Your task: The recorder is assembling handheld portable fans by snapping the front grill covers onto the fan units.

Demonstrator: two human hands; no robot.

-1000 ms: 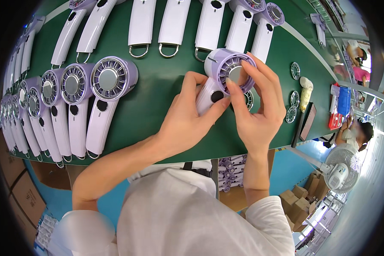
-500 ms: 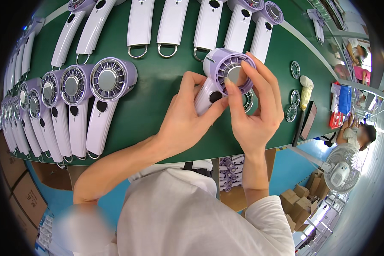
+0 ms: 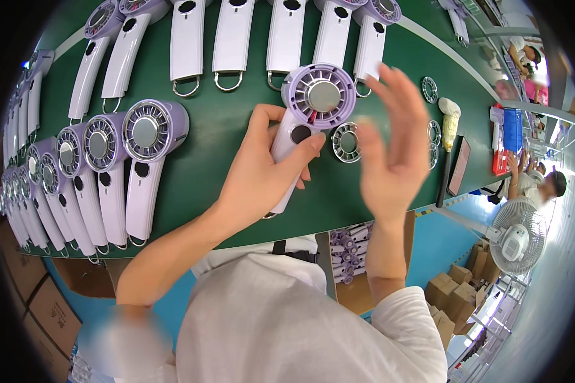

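My left hand point(image 3: 255, 169) is wrapped around the white handle of a handheld fan point(image 3: 322, 97), its thumb lying across the front. The fan's lilac head faces up, showing a grey centre disc, dark slots and a small red bit near the lower rim. My right hand point(image 3: 395, 150) is apart from the fan, to its right. Its fingers are spread and slightly blurred, with nothing visible between them. On the green table between that hand and the fan lies a silver slotted ring point(image 3: 346, 142).
More handheld fans line the left point(image 3: 148, 132) and far side point(image 3: 230, 41) of the green table point(image 3: 217, 134). Rightward are more silver rings point(image 3: 429, 90), a pale yellowish bundle point(image 3: 450, 124), a phone point(image 3: 459, 167) and a blue bin point(image 3: 512, 131). A white standing fan point(image 3: 519, 236) and people are beyond.
My right hand has come off the fan's head and opened to the right. The held fan has shifted left and its face turned upward, uncovering the silver ring.
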